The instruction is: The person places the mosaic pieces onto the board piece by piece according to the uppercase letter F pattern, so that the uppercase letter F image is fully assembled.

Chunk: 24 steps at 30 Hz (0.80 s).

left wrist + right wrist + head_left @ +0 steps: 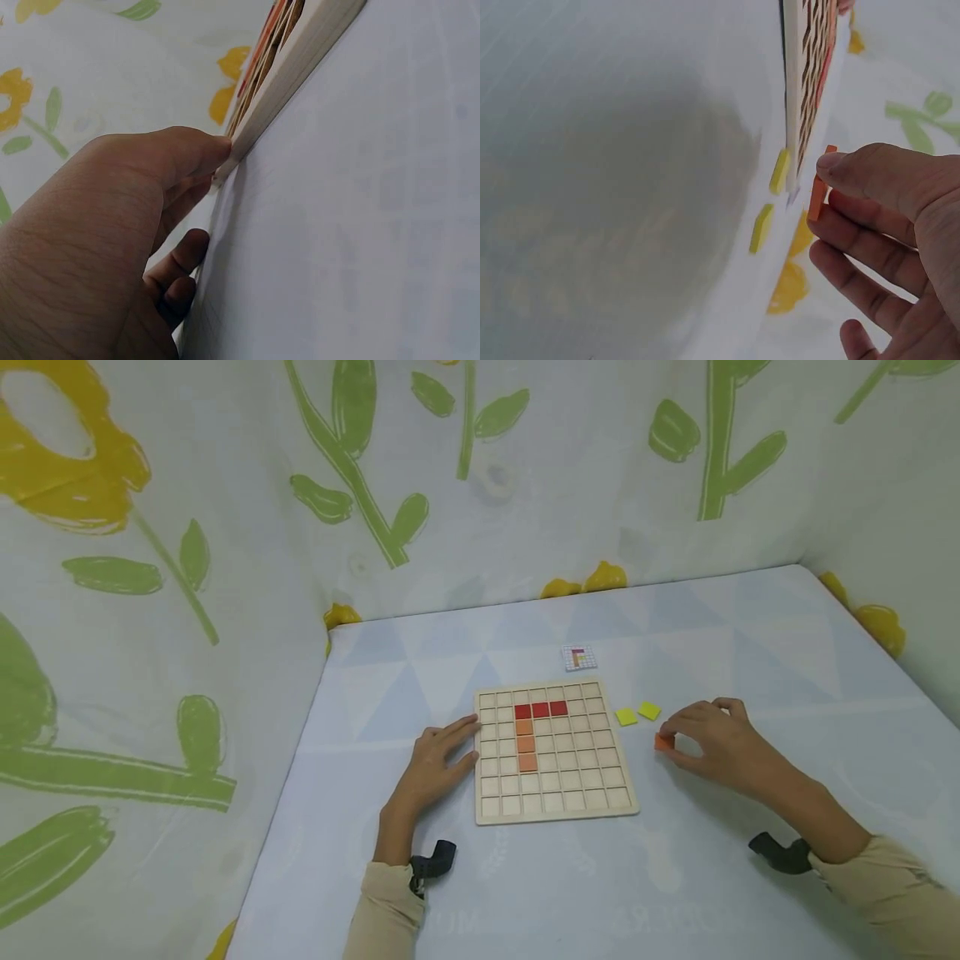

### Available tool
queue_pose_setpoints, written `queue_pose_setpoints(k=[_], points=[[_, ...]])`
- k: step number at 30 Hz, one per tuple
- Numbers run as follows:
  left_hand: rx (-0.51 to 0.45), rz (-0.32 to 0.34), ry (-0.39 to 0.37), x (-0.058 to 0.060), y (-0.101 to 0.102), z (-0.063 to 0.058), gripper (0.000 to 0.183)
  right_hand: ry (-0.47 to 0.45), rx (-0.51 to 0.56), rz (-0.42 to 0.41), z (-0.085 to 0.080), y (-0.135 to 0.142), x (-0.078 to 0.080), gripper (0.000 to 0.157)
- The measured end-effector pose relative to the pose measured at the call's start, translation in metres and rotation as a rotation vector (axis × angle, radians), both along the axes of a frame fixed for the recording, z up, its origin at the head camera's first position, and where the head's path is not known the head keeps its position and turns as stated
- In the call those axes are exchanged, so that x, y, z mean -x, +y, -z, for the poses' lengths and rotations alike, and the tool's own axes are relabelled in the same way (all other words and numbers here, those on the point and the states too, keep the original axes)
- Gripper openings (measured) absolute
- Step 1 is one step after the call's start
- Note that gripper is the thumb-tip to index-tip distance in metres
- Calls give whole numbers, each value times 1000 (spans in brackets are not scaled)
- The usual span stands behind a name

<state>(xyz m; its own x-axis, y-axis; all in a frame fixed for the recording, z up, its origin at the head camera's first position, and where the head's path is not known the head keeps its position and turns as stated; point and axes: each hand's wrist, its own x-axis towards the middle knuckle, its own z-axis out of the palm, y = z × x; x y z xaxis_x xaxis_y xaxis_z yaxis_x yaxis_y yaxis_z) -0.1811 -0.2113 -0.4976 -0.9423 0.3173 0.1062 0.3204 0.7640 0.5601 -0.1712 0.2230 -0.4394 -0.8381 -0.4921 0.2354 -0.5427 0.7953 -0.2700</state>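
A wooden grid board [557,752] lies on the table, with three red tiles [541,710] in a row and three orange tiles [527,744] in a column below the leftmost red one. My left hand [431,768] rests at the board's left edge; thumb and fingertips touch its side, fingers loosely extended. To the right of the board, my right hand [716,743] pinches an orange square tile [819,193] between thumb and finger, held above the table. Two yellow tiles [637,714] lie between that hand and the board.
Behind the board lies a small pattern card [579,657] with coloured squares on a grid. The table cover [360,810] has pale blue triangles. Flower-printed cloth walls [480,510] stand at the back and sides.
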Motion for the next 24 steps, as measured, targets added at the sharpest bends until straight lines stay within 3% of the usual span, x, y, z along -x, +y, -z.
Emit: queue_pose_setpoints(k=[16,24], points=[[1,-10,3,0,1,-1,50,114,65,-175,-1,-54,3,22],[1,-16,-1,-1,1,-1,50,78,88,-245,0,-78,2,22]])
